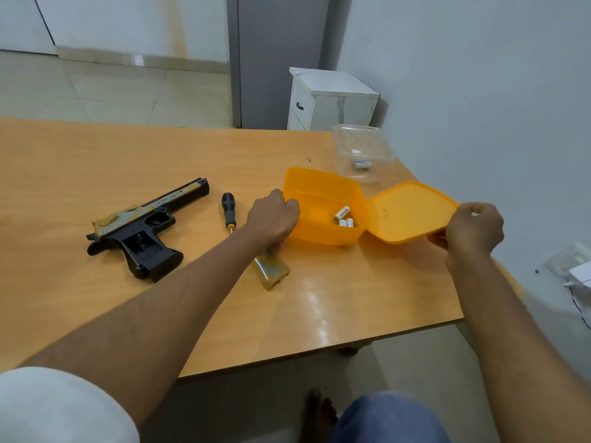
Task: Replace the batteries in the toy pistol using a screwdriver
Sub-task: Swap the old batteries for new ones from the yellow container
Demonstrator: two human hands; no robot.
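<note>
1. Toy pistol lay flat on its side on the desk, well to the left of the left hand. Long axis ran diagonally; barrel end pointed away and to the right, grip pointed toward the person. The grip's compartment stood open and dark.
2. Screwdriver lay between pistol and left hand, black-and-yellow handle at the far end, shaft running toward the person and passing under the left wrist.
3. A gold-coloured cover plate lay on the desk just below the left hand, partly hidden by the forearm.
4. Left hand had its fingers curled over the left rim of the orange box, gripping its wall.
5. Right hand pinched the right edge of the orange lid, thumb below and fingers curled over the top. The lid was swung open and tilted, its left edge meeting the box's right rim.
6. Batteries, white, lay in the box's right corner, between the two hands.
7. Clear plastic container stood beyond the box with a small whitish item inside; could not tell what.
8. Desk surface was orange-brown wood with a glossy patch near the front edge.
9. Room: tiled floor, pale walls, a white cabinet beyond the desk's far edge. Papers lay on the floor right of the right hand.
</note>
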